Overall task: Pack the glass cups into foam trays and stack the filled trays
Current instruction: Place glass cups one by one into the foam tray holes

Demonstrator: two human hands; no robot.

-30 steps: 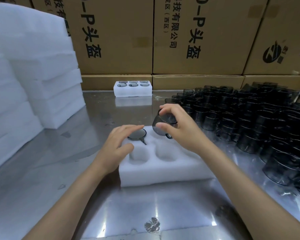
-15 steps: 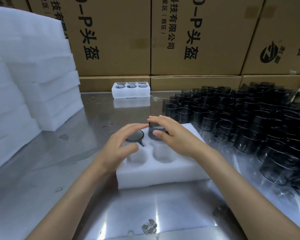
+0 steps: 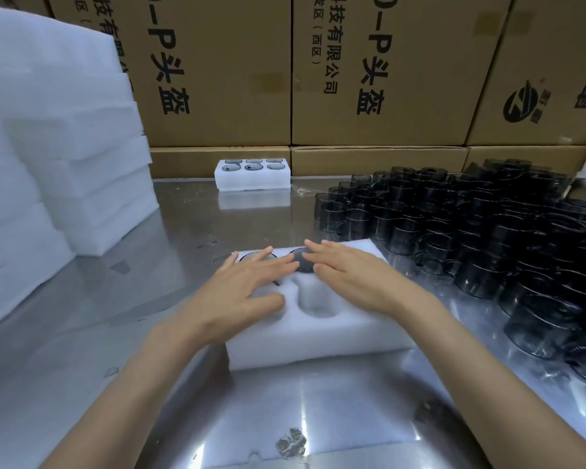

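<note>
Foam tray [image 3: 318, 336]: plain white. Glass cups [image 3: 487, 238]: smoky dark grey, see-through. Foam stacks [image 3: 65, 157]: white. Cardboard boxes [image 3: 217, 62]: brown, black printed characters and a round black logo. Bench [image 3: 170, 238]: shiny silver-grey metal.

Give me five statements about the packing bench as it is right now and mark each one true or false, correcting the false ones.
1. Both hands lie flat with straight fingers over the near foam tray. True: the left hand and the right hand grip nothing.
2. The near foam tray has every pocket filled. False: an empty pocket shows between the hands; only two cups sit in the far row.
3. The right hand's fingers rest on a seated cup. True.
4. The filled tray at the back is stacked on the near one. False: it stands apart by the cardboard boxes.
5. The loose glass cups stand to the left. False: they are on the right; foam stacks are on the left.
</note>
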